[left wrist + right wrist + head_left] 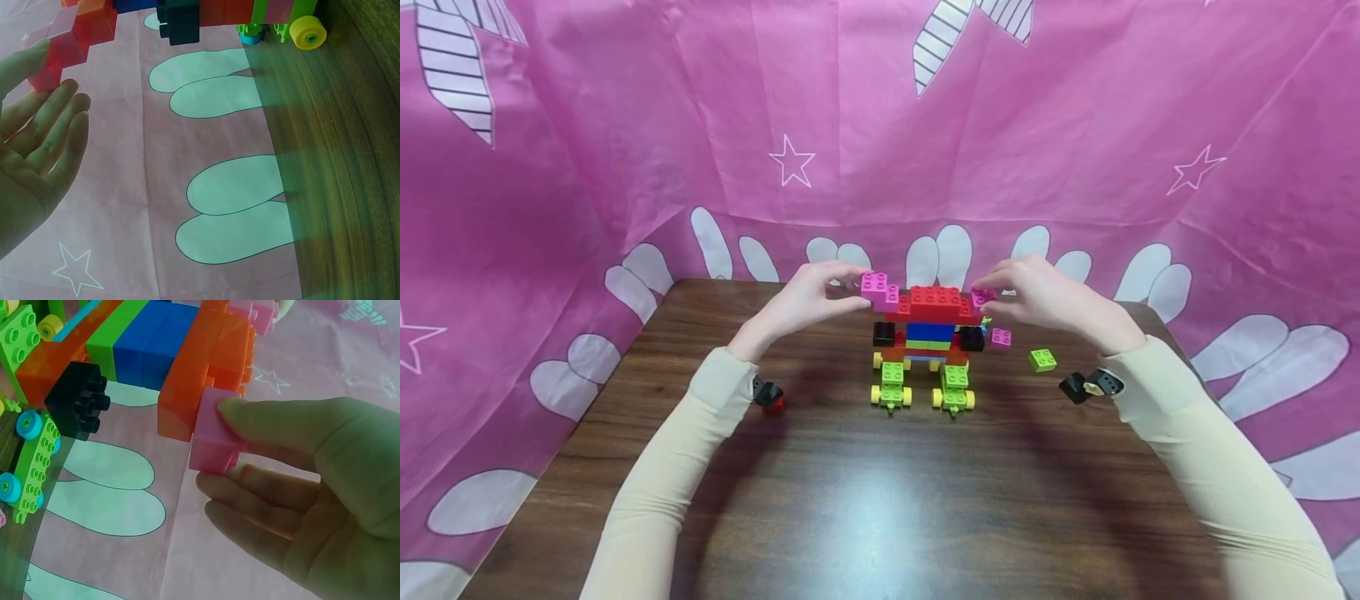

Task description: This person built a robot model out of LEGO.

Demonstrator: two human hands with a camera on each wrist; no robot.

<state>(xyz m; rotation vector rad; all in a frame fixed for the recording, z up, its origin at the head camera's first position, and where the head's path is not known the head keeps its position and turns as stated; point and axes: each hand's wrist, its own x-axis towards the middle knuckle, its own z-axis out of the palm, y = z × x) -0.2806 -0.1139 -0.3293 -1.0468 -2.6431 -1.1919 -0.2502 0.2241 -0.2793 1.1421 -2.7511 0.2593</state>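
Observation:
A toy-brick figure stands on the table, with a red upper row [936, 305], blue bricks [931, 335] below and black bricks [883, 334] projecting on both sides. Two lime wheeled bases [955, 390] with yellow wheels stand under it. At its upper left end, my left hand [808, 298] pinches a stepped pair of pink bricks [67, 39] between thumb and fingers. My right hand [1037, 292] grips a pink brick [215, 431] at the opposite end, thumb on top and fingers beneath. That brick sits against the end of the red row.
To the right lie a loose pink brick [1002, 337] and a lime brick [1042, 360]. A red brick [772, 407] shows partly behind the left wrist camera. Behind the figure is a lime wheeled base with blue wheels [34, 462]. A pink patterned cloth [880, 167] surrounds the table.

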